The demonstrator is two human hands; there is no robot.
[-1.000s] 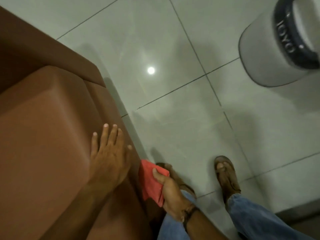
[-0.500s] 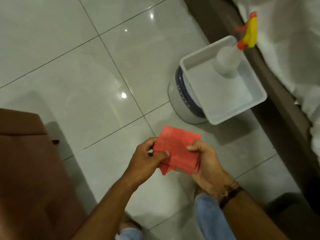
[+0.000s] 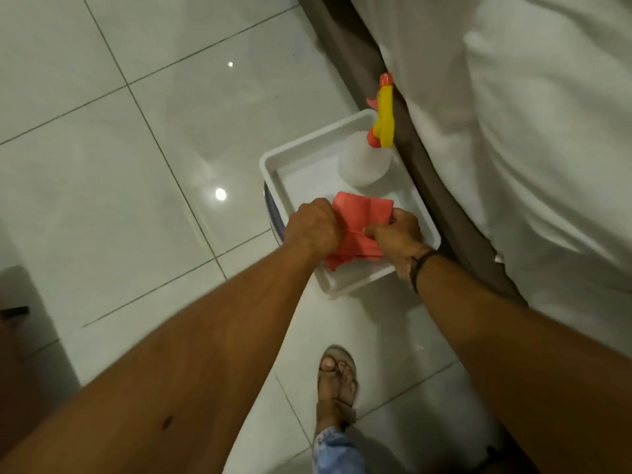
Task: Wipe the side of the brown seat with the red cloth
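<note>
The folded red cloth (image 3: pixel 359 222) is held low over the white tray (image 3: pixel 273 169), between both hands. My left hand (image 3: pixel 313 225) grips its left edge with the knuckles up. My right hand (image 3: pixel 396 236) pinches its right side. Whether the cloth rests on the tray floor I cannot tell. Only a dark sliver of the brown seat (image 3: pixel 8 340) shows at the left edge of the view, well behind both hands.
A clear spray bottle (image 3: pixel 364 162) with a yellow and red trigger stands in the tray's far corner. The tray sits on a round white container (image 3: pixel 272 213). A bed with white bedding (image 3: pixel 513 131) and a brown base runs along the right. My sandalled foot (image 3: pixel 337 381) stands on the glossy tiled floor.
The right hand left the seat's side with the cloth, the left hand joined it, and the view swung right. Both hands have since carried the cloth forward and down over the tray.
</note>
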